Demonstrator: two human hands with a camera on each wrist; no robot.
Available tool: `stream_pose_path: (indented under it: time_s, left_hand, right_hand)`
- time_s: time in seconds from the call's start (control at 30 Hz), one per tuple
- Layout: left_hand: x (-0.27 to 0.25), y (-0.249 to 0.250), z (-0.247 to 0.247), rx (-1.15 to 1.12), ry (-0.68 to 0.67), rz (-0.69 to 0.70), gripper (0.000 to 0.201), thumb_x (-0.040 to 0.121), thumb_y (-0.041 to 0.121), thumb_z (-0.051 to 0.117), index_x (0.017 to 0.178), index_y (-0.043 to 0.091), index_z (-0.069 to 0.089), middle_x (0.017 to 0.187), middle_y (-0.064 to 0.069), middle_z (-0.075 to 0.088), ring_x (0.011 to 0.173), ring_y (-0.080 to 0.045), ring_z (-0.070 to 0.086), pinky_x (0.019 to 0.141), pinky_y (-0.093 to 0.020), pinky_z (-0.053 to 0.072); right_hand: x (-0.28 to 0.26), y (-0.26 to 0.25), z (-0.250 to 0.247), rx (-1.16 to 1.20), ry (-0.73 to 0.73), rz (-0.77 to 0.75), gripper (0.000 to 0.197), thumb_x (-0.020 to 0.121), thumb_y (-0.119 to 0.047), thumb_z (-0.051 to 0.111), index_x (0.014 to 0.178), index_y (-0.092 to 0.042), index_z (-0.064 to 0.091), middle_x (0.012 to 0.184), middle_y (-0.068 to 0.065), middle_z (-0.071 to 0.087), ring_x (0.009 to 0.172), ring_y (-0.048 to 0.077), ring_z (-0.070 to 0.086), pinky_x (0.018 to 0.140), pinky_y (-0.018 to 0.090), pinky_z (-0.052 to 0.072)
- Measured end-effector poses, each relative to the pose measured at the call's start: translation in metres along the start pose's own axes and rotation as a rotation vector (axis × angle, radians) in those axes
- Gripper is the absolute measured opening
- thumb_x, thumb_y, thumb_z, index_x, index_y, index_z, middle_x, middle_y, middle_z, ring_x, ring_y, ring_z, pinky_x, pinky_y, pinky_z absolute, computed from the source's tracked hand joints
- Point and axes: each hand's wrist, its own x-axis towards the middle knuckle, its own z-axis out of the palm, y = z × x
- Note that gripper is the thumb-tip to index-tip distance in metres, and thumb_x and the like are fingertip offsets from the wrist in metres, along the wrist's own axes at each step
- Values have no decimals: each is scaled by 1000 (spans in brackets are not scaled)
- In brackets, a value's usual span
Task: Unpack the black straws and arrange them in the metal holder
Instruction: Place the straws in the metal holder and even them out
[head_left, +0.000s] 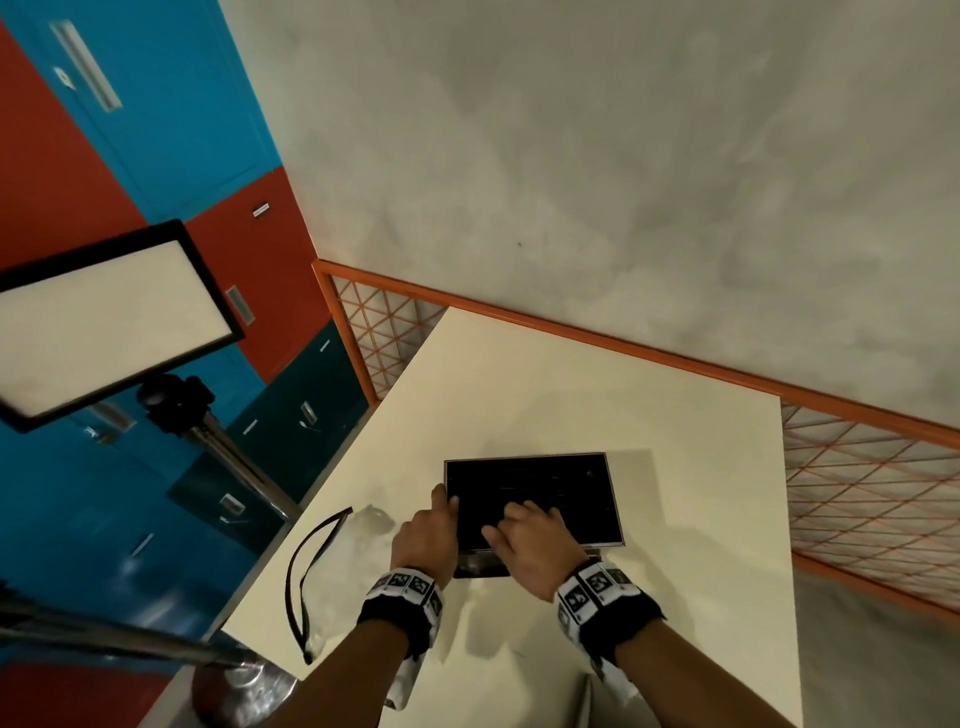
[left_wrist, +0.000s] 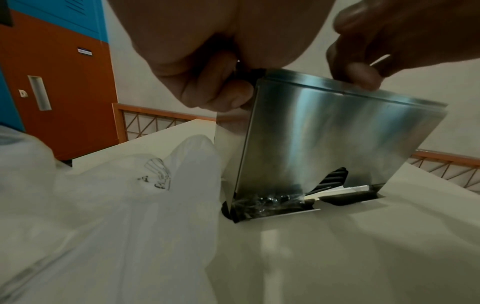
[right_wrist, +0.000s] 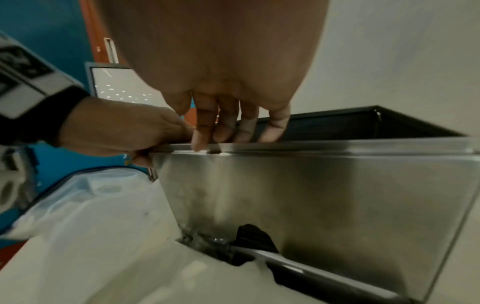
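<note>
The metal holder (head_left: 532, 499) stands mid-table (head_left: 571, 374), black straws (head_left: 550, 483) filling it; the emptied plastic bag (head_left: 332, 566) lies at its nine o'clock. The left hand (head_left: 428, 535) grips the holder's left rim, fingers curled over the edge, while the right hand (head_left: 530, 545) presses near-straight fingers (right_wrist: 275, 125) down inside. Best to keep the holder braced and pat the straws level with light, even strokes.

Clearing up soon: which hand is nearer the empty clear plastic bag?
Left. The left hand grips the metal holder's edge beside the clear plastic bag; the right hand is farther, over the holder.

Light panel (head_left: 111, 319) on stand, left; orange lattice railing (head_left: 857, 499) behind table (head_left: 545, 395).
</note>
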Motion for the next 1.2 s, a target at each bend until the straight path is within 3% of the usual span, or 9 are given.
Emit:
stream_pose_path:
  time_s: [0.1,0.2,0.37,0.43,0.53,0.6,0.83,1.03,1.2]
  left_hand:
    - [-1,0,1,-10,-2,-11,38,107,43,20,133,19,35,103,-15,70,95,-40,66,70,-39,43]
    - [0,-1,3,-8,1,-16,39,107,43,20,134,19,34,103,-15,70,95,-40,67,71,-40,44]
    - [0,-2,3,-15,-10,-19,39,107,43,20,134,19,34,104,-14,70,96,-40,67,76,-42,50]
    - [-1,-1,2,-27,-13,-19,39,107,43,19,135,20,34,105,-15,69,97,-40,66,75,-41,46]
    - [-2,-1,2,-35,-13,-18,40,107,42,19,135,20,34,105,-15,69,97,-40,66,73,-40,43]
    - [-2,0,1,-36,-18,-19,40,107,42,18,135,19,34,105,-15,69,97,-40,66,72,-39,42]
    - [-6,-1,2,-36,-18,-19,38,107,42,19,134,20,33,103,-13,69,95,-39,66,70,-38,41]
    - [-6,-1,2,-37,-23,-26,38,107,42,19,133,20,34,102,-13,69,94,-38,66,71,-38,42]
    - [-7,-1,3,-35,-19,-28,38,107,42,19,134,20,33,101,-12,69,93,-37,66,71,-38,42]
  right_hand:
    - [14,2,-3,79,-60,61,48,101,-48,23,101,-19,60,113,0,59,112,23,51,94,49,37]
    - [18,3,-6,-17,-64,25,44,101,-47,24,102,-19,58,112,-1,62,112,21,51,96,52,35]
    - [16,14,-7,17,258,38,37,96,-39,32,108,-19,62,117,-3,56,114,19,50,92,43,40]
    - [16,28,-5,118,348,242,36,96,-34,40,119,-14,59,129,6,51,120,26,49,98,43,43]
    - [18,49,-5,361,251,605,53,99,-32,42,143,-3,35,143,21,37,129,37,42,105,42,39]
    - [22,54,-6,523,204,693,59,100,-30,43,147,1,26,145,24,37,129,39,43,102,41,39]
    - [30,66,-6,674,249,702,55,97,-26,51,142,1,37,138,23,49,126,38,48,100,38,40]
    - [37,61,-2,636,210,758,63,99,-32,48,147,1,26,140,27,43,121,42,50,91,42,44]
    - [44,62,-2,652,237,800,53,97,-28,50,137,4,38,131,27,53,114,42,55,88,42,50]
